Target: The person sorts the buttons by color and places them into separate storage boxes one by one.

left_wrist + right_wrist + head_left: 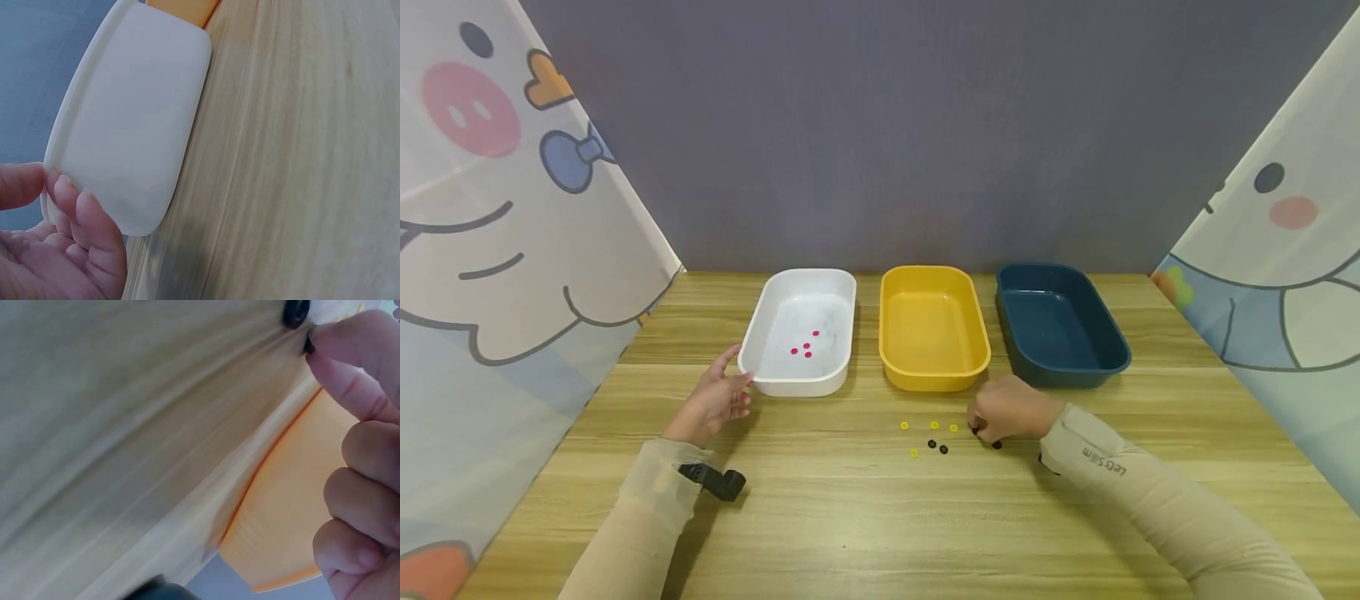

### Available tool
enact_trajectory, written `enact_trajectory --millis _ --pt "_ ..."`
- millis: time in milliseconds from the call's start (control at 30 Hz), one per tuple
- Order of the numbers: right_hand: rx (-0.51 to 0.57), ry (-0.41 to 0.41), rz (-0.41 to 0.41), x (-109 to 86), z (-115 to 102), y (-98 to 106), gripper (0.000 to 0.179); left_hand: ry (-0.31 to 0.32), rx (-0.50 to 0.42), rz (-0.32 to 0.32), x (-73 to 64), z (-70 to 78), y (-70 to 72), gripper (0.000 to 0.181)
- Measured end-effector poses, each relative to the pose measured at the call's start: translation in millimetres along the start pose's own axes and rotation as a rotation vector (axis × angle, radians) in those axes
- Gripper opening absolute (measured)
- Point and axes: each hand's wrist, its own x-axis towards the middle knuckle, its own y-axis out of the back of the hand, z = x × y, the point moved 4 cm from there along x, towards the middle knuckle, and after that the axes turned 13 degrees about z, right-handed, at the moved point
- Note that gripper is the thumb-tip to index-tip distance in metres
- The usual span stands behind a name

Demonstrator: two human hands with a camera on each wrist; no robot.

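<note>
My right hand (1011, 408) pinches a small black button (309, 344) between thumb and index finger, close over the table, with its other fingers curled in. Another black button (997, 445) lies just beside that hand. Two more black buttons (932, 444) and several yellow buttons (935, 425) are scattered to its left. At the near left corner of the white tray (134, 119), my left hand (715, 404) grips the rim, thumb on top and fingertips against the outer wall. Several red buttons (807, 346) lie in the white tray.
A yellow tray (935, 382) stands in the middle, right behind the loose buttons. To its right is a dark blue tray (1071, 377). The wooden table (850, 517) meets a grey partition (880, 142) at the back, with cartoon-print cloths on both sides.
</note>
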Motion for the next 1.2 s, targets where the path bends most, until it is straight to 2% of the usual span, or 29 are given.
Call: enact_trajectory --millis 200,667,933,1200 --pt "-0.049 0.005 0.022 1.9 -4 -1 0.023 -0.002 0.008 0.001 -0.9 0.0 -0.3 0.067" --pt "-0.052 -0.024 0.004 1.5 -5 -2 0.037 0.001 -0.015 -0.004 -1.0 0.8 -0.8 0.067" --pt "-0.068 -0.008 0.108 -1.8 -4 5 0.035 0.001 -0.029 -0.009 1.1 -1.3 1.0 0.066" --pt "-0.071 -0.051 0.149 -2.1 -4 18 0.03 0.005 -0.04 -0.008 0.9 -1.1 0.3 0.066"
